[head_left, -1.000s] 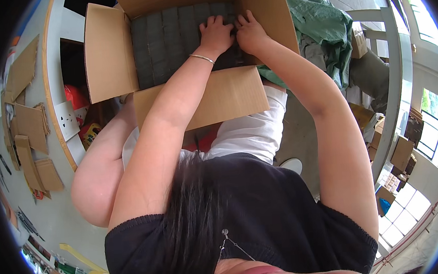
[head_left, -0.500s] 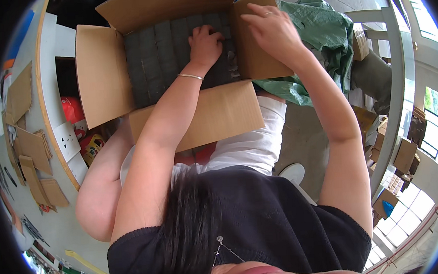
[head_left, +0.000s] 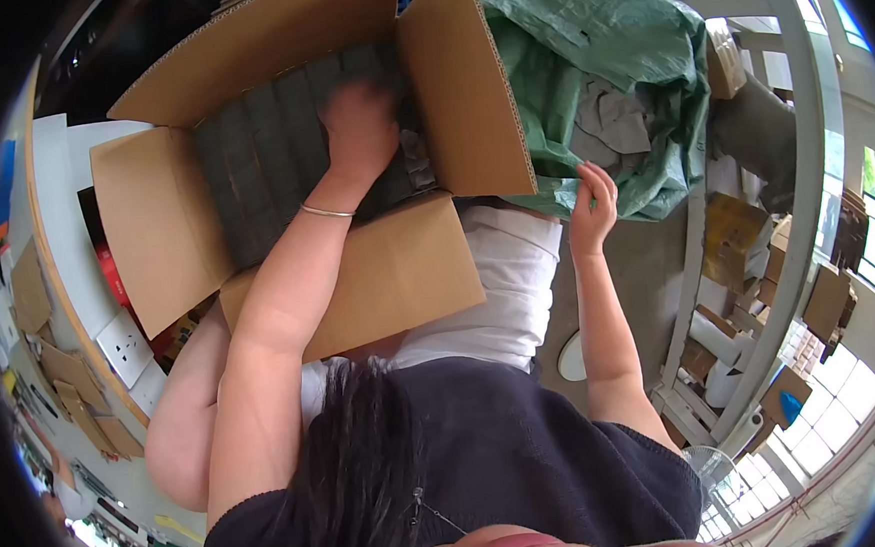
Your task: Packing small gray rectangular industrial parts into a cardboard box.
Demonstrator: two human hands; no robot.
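Observation:
An open cardboard box (head_left: 348,289) with raised flaps stands tilted in front of me, packed with rows of dark grey blocks (head_left: 251,165). My left hand (head_left: 361,133) reaches down into it, over the blocks at the right side. Motion blurs its fingers, so I cannot make out whether they grip anything. Beside the box, my right hand (head_left: 594,212) is at the near edge of a green plastic sack (head_left: 537,97), fingers stretched upward and thumb apart. Grey-white scraps (head_left: 613,117) show in the sack's mouth. Crumpled pale bits (head_left: 416,159) lie in the box's right corner.
A worktable (head_left: 56,267) with a wooden edge and flat cardboard pieces (head_left: 85,410) runs along the left. A socket panel (head_left: 124,343) sits at its side. On the right stands a grey metal frame (head_left: 789,212), with cardboard and rolls behind it.
My right hand has left the box's right flap and come down to the sack's near edge. The box appears shifted left in view, and the scraps in the sack now show.

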